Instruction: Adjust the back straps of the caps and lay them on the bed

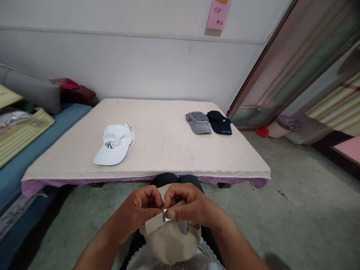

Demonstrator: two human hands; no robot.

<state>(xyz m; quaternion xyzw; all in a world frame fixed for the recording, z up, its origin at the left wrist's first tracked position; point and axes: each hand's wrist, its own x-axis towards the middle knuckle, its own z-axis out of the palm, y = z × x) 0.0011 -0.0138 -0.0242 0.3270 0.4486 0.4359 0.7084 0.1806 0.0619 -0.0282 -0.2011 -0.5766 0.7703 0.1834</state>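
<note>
A beige baseball cap point(173, 243) rests over my lap with its back strap toward my fingers. My left hand point(140, 206) pinches the strap beside a small metal buckle point(165, 215), and the strap's loose end sticks out below that hand. On the buckle's other side, my right hand point(187, 202) is closed, its thumb pressing at the buckle. Across the table lie a white cap with black letters point(114, 144) on the left, and a grey cap point(198, 122) and a dark navy cap point(219, 122) side by side at the right.
The low table has a pale cloth point(160, 138) over a purple one point(146, 180). A blue-covered bench point(67, 116) with a grey cushion point(33, 88) stands at the left. A pink note point(218, 15) hangs on the white wall. Sliding doors point(270, 75) are at the right.
</note>
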